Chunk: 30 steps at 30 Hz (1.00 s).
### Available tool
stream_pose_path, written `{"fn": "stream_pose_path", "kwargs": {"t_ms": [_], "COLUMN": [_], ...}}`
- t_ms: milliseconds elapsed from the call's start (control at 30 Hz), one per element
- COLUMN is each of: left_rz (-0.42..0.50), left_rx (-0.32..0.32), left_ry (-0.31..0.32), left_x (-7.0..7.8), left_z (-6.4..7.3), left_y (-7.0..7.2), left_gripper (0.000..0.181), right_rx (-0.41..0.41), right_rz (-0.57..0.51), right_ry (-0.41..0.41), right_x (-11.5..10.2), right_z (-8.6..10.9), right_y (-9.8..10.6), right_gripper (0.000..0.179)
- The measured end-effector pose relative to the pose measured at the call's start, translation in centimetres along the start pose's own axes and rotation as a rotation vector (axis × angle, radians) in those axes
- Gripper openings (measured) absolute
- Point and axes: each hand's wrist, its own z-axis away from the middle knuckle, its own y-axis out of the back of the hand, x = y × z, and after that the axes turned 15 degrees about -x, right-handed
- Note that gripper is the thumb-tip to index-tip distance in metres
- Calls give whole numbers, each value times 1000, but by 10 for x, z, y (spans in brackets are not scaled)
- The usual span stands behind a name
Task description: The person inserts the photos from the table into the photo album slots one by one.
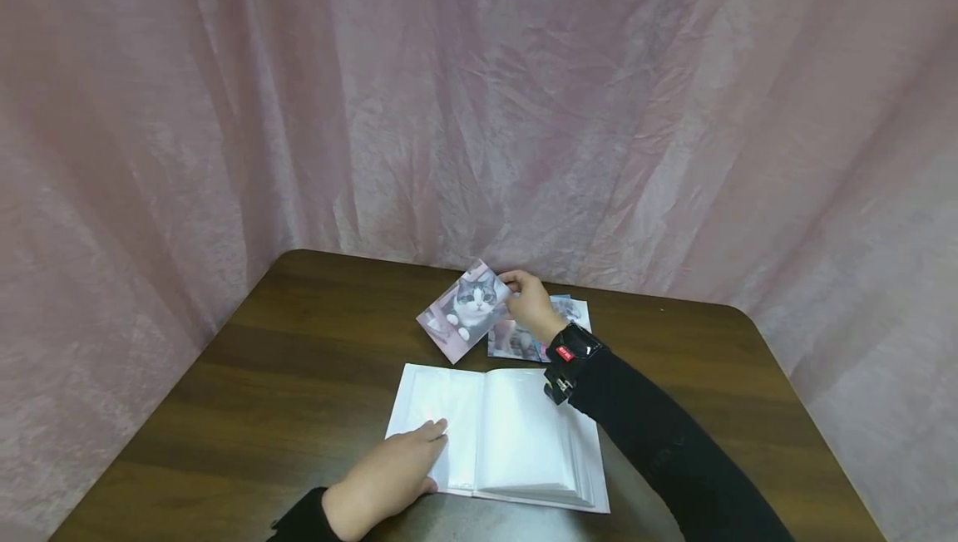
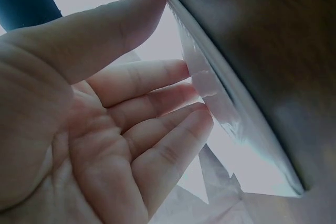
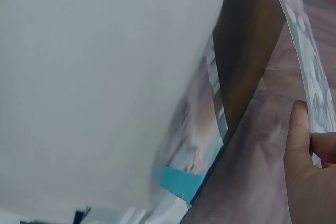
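A photo album (image 1: 524,434) lies open on the table with pale, blank-looking pages. My left hand (image 1: 392,471) rests on its left page, fingers fairly straight and thumb by the lower edge. In the left wrist view, those fingertips (image 2: 181,69) touch the clear sleeve. Beyond the album my right hand (image 1: 533,305) pinches a photo card (image 1: 466,313) of a grey-and-white cat by its right edge. The right wrist view shows this card (image 3: 310,61) nearly edge-on between thumb and fingers. More photo cards (image 1: 512,342) lie under the right hand, partly covered by it.
The brown wooden table (image 1: 299,342) has rounded far corners. Pink curtains (image 1: 479,110) hang right behind its far edge. A dark wrist strap with a small camera (image 1: 565,367) sits over the album's upper right corner. Pale, blurred album pages (image 3: 94,77) fill much of the right wrist view.
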Motion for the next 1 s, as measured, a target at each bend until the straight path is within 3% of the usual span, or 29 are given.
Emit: {"fn": "stream_pose_path", "kwargs": {"t_ms": [233, 567, 1000], "left_rz": [-36, -32, -55], "left_rx": [12, 3, 24], "left_ry": [-13, -6, -20], "left_x": [3, 5, 4], "left_z": [-2, -2, -3], "left_y": [-1, -2, -3], "left_gripper": [53, 53, 53], "right_rx": [45, 32, 48], "right_rz": [83, 132, 76], "right_ry": [10, 40, 56], "right_x": [8, 13, 15], "right_z": [-5, -6, -4], "right_y": [-6, -9, -7], "right_gripper": [46, 45, 47]}}
